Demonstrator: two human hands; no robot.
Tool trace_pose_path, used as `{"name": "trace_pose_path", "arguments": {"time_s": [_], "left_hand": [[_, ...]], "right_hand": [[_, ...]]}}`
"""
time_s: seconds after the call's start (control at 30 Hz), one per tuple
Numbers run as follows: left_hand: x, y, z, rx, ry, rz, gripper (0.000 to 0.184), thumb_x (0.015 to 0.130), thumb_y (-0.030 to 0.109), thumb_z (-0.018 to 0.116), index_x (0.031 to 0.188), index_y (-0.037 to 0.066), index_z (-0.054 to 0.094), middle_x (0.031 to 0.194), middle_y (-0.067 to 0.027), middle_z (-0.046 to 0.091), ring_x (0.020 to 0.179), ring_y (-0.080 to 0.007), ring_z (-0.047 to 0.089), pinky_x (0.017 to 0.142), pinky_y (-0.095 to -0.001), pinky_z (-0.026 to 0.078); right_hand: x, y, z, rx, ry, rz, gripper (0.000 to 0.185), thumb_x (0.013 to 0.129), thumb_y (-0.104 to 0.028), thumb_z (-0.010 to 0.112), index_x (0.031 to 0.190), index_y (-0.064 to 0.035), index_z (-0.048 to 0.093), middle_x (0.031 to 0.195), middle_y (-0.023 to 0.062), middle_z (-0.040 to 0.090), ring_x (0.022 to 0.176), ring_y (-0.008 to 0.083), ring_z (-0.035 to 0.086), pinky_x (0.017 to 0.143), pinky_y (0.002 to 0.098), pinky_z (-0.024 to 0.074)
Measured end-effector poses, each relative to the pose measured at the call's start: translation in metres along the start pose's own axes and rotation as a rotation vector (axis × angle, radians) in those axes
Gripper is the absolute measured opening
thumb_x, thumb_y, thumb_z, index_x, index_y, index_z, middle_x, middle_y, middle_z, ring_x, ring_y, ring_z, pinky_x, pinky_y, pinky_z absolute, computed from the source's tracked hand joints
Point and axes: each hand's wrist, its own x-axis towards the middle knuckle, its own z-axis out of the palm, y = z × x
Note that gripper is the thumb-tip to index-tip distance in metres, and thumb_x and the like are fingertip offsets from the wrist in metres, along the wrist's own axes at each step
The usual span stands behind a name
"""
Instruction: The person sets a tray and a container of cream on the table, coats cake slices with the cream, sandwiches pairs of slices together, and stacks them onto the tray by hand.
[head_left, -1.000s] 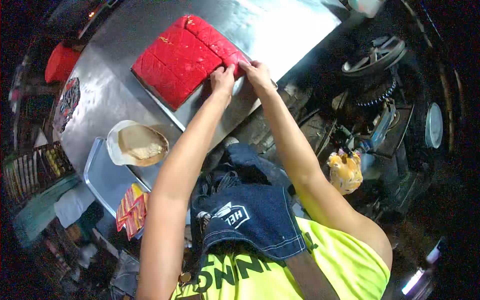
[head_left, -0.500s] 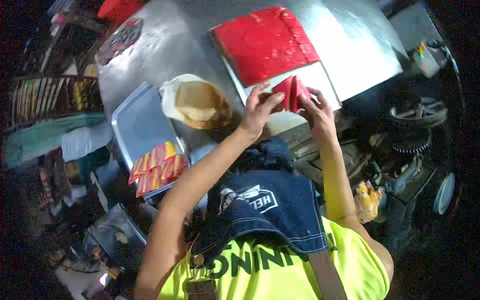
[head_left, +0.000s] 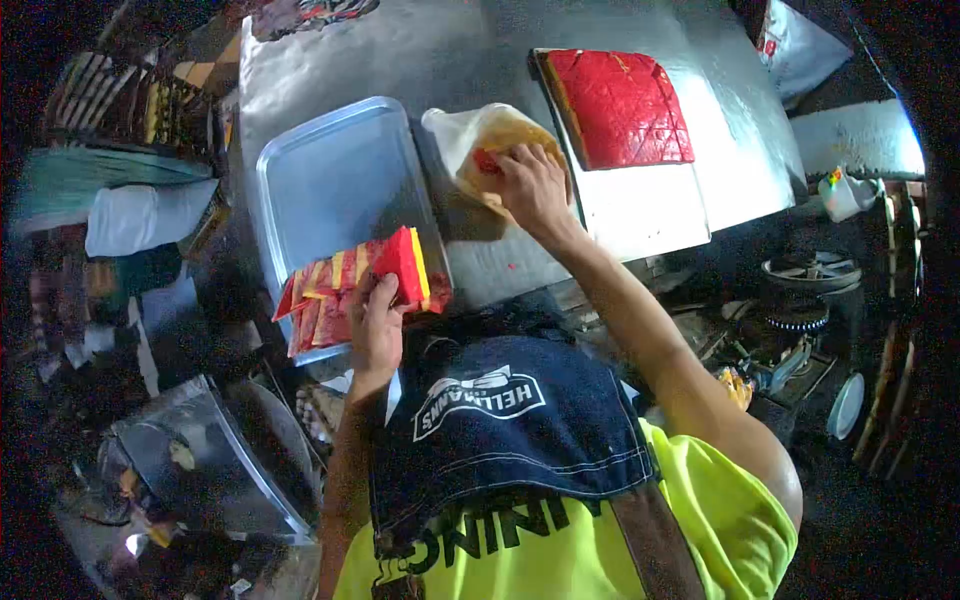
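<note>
My left hand [head_left: 376, 320] is closed around a red-topped slice of cake [head_left: 402, 265] with a yellow side, held over the near end of a metal tray [head_left: 408, 125]. Under it, several red and yellow slices [head_left: 325, 285] lie in overlapping rows on that tray. My right hand [head_left: 537, 190] reaches into a white-lined container [head_left: 462, 128] with tan contents, its fingers curled downward. A small red piece [head_left: 486, 161] shows beside those fingertips; whether they grip it is hidden. To the right, a red-topped slab [head_left: 625, 110] scored with lines rests on a white board [head_left: 645, 210].
The metal table [head_left: 480, 60] carries the tray, container and board. A dark patterned item [head_left: 310, 15] lies at its far left corner. Machinery with a wheel [head_left: 810, 272] stands right of the table. Racks [head_left: 130, 105] and a white cloth [head_left: 150, 215] are at left.
Both hands have left the white board, where they held red pieces together. My left hand has moved left to the tray with a slice; my right hand has moved into the container. The view has shifted.
</note>
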Motion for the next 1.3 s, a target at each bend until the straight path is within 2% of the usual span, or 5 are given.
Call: {"name": "trace_pose_path", "arguments": {"time_s": [0.37,0.47,0.67,0.97,1.3], "left_hand": [[-0.018,0.023,0.023,0.229,0.076,0.143,0.03,0.096,0.01,0.069,0.124,0.001,0.064,0.106,-0.0027,0.068,0.094,-0.0106,0.063,0.084,-0.0272,0.051],[-0.005,0.015,0.056,0.704,-0.067,0.549,0.035,0.094,0.01,0.074,0.124,-0.002,0.063,0.104,-0.0038,0.067,0.088,-0.0095,0.06,0.08,-0.0257,0.05],[0.067,-0.031,0.158,1.244,-0.073,0.677,0.043,0.09,0.027,0.073,0.122,0.001,0.061,0.115,-0.0246,0.06,0.101,-0.0432,0.064,0.088,-0.0486,0.053],[0.14,-0.096,0.182,1.904,-0.004,0.569,0.043,0.089,0.029,0.071,0.114,-0.005,0.064,0.119,-0.0299,0.059,0.105,-0.043,0.066,0.09,-0.0494,0.055],[0.057,0.001,0.134,0.232,0.075,0.341,0.047,0.084,0.01,0.075,0.124,-0.004,0.057,0.106,-0.0122,0.067,0.095,-0.0245,0.07,0.074,-0.0356,0.062]], "right_hand": [[0.026,-0.008,-0.043,0.008,-0.156,0.0,0.031,0.086,-0.027,0.073,0.109,-0.0063,0.076,0.102,0.0144,0.074,0.097,0.0317,0.069,0.094,0.0442,0.0523],[0.02,-0.011,-0.098,0.507,-0.307,0.626,0.04,0.086,-0.021,0.081,0.118,0.0017,0.072,0.102,0.0102,0.075,0.09,0.0152,0.07,0.082,0.0294,0.0538],[-0.045,0.043,-0.16,1.195,-0.242,0.821,0.042,0.095,-0.025,0.072,0.125,0.0041,0.066,0.101,0.0075,0.073,0.088,0.0137,0.068,0.08,0.0283,0.0542],[-0.12,0.092,-0.18,1.577,-0.199,1.124,0.053,0.094,-0.023,0.072,0.137,0.0024,0.056,0.12,0.0112,0.068,0.108,0.0219,0.067,0.095,0.0361,0.0553],[-0.102,0.07,-0.151,1.745,-0.532,0.948,0.046,0.088,-0.021,0.073,0.127,-0.0005,0.058,0.118,0.0123,0.066,0.115,0.0273,0.065,0.108,0.0448,0.0479]]}}
